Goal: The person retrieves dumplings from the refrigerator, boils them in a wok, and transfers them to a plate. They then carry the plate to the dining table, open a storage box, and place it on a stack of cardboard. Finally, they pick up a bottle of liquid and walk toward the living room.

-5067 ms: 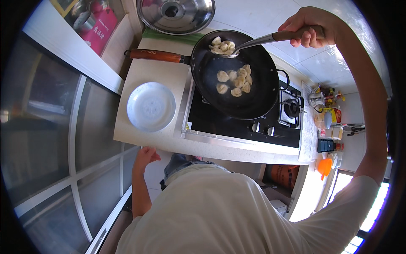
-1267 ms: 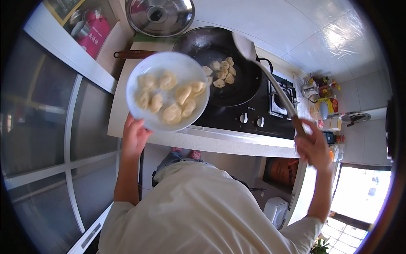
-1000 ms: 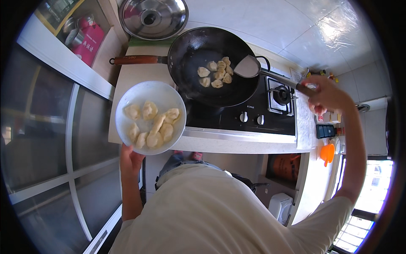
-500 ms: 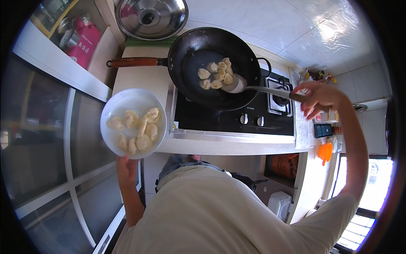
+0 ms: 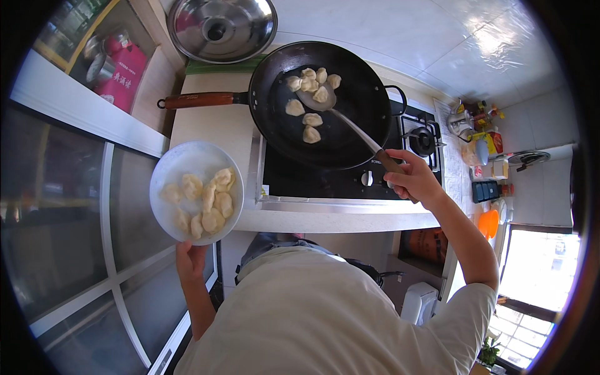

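White plate [image 5: 187, 164] of dumplings [image 5: 206, 201] rests on the left hand [image 5: 189, 257], fingers underneath, hidden; right hand [image 5: 414, 178] fingers wrap the spatula [image 5: 337, 115] in the black wok [image 5: 350, 125].

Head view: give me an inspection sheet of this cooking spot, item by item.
Surface: white counter with a black gas hob set in it.
Job's things: black wok with a wooden handle on the hob, several dumplings inside; white plate with a pile of dumplings, held off the counter's left edge; metal spatula with one dumpling on its blade.
Clutter: steel lid behind the wok; bottles and jars on the far right.
Hands: left hand grips the plate's near rim; right hand grips the spatula handle.
Cables: nothing seen.
Surroundings: tiled wall, glass panels at left, bright window at lower right.
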`<state>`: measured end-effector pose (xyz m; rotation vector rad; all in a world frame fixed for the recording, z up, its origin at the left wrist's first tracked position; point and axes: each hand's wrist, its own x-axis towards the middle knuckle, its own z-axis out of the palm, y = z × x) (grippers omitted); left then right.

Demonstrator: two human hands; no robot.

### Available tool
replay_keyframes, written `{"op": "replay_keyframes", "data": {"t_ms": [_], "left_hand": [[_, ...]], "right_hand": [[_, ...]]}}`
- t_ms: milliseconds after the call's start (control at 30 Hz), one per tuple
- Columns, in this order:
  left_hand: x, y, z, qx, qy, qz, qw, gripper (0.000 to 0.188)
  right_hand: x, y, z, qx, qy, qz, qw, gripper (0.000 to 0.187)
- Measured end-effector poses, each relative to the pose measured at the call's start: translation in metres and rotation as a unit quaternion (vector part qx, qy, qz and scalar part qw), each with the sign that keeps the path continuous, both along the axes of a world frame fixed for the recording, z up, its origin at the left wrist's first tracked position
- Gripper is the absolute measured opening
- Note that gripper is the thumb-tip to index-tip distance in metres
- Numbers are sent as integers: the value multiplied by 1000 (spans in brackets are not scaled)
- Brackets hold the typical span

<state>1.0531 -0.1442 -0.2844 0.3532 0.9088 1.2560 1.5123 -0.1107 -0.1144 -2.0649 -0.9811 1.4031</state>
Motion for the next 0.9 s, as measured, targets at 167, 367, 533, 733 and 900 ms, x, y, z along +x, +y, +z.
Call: {"op": "replay_keyframes", "data": {"t_ms": [167,367,533,733,900], "left_hand": [[-3,-3,-6,-29,-15,21,999,65],[7,3,-25,-1,36,21,999,59],[7,12,-67,10,-19,22,1000,61],[17,26,-83,21,0,38,999,61],[9,30,-95,13,10,26,1000,62]], "right_hand": [[-6,3,-10,23,-22,24,999,51],[0,-7,-4,34,-31,22,999,51],[-3,-17,-2,23,-11,2,1000,52],[4,-37,-6,109,-200,118,966,47],[-9,-26,56,74,-381,166,907,44]]}}
